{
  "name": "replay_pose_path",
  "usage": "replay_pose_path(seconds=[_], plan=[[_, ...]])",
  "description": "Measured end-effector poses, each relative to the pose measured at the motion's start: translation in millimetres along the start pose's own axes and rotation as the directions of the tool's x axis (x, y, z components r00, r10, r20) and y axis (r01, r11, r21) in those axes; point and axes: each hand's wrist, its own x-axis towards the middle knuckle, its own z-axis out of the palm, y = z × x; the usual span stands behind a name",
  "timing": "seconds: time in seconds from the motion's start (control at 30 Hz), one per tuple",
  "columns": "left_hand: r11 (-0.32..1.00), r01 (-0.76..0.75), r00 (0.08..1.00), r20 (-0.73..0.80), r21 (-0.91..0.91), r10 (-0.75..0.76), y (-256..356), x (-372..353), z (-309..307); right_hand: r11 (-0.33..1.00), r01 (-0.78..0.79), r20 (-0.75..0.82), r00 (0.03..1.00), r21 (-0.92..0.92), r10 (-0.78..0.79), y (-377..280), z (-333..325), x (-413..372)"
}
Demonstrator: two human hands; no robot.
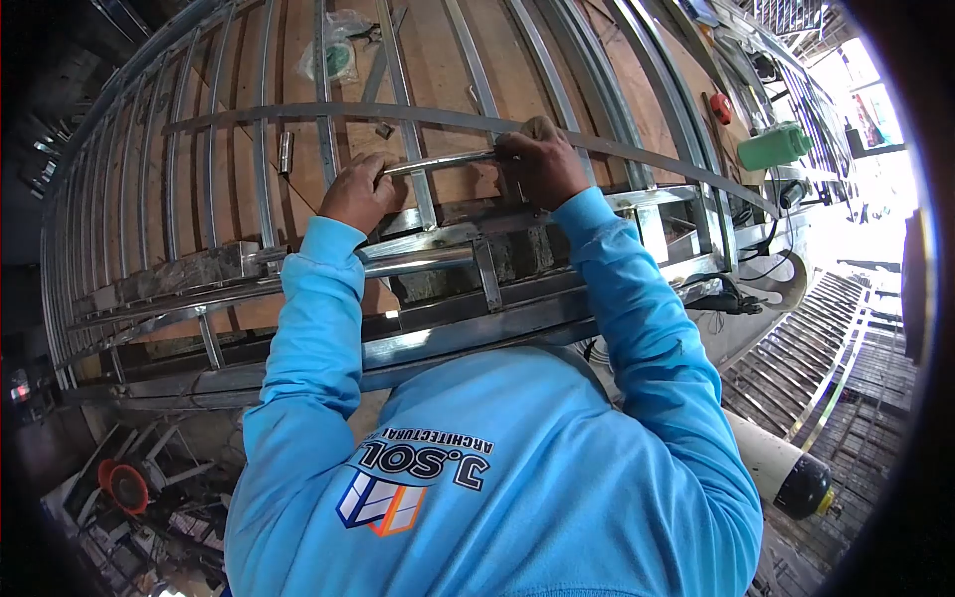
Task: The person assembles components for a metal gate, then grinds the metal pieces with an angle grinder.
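Note:
A short shiny metal rod (438, 161) spans the gap between my hands, above a frame of parallel metal bars. My left hand (360, 193) is closed round its left end. The fingers of my right hand (543, 165) are curled round its right end. Just beyond it, a long flat metal strip (288, 111) lies across the bars and passes by my right hand. Under the bars is a brown board (348, 159). A small metal tube (286, 152) stands out on the board left of my left hand.
A green bottle (774, 146) and a red tape measure (720, 108) are at the right. A plastic bag (333, 50) lies at the far side. Stacked metal rails (477, 328) run close to my body. A gas cylinder (766, 463) is at lower right.

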Motion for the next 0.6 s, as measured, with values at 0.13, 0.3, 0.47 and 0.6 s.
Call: replay_pose_path(seconds=[0.13, 0.3, 0.47, 0.6], plan=[[0.999, -0.008, 0.999, -0.032, 0.048, 0.010, -1.3, -1.3, 4.3, 0.997, 0.064, 0.048, 0.997, 0.047, -0.066, 4.3, -0.1, 6.7], [0.997, 0.012, 1.000, -0.024, 0.073, -0.010, 1.7, -3.0, 1.1, 0.970, 0.001, 0.000, 1.000, 0.243, -0.001, 9.9, 3.6, 2.5], [0.956, -0.032, 0.999, -0.024, 0.291, 0.041, 7.6, -3.8, -5.0, 0.979, -0.076, 0.022, 0.997, 0.187, 0.073, 9.7, 15.7, -3.6], [0.928, -0.050, 0.992, -0.089, 0.370, 0.089, -3.2, -7.9, -8.7, 0.977, -0.017, -0.013, 1.000, 0.214, 0.020, -4.5, 19.1, -0.2]])
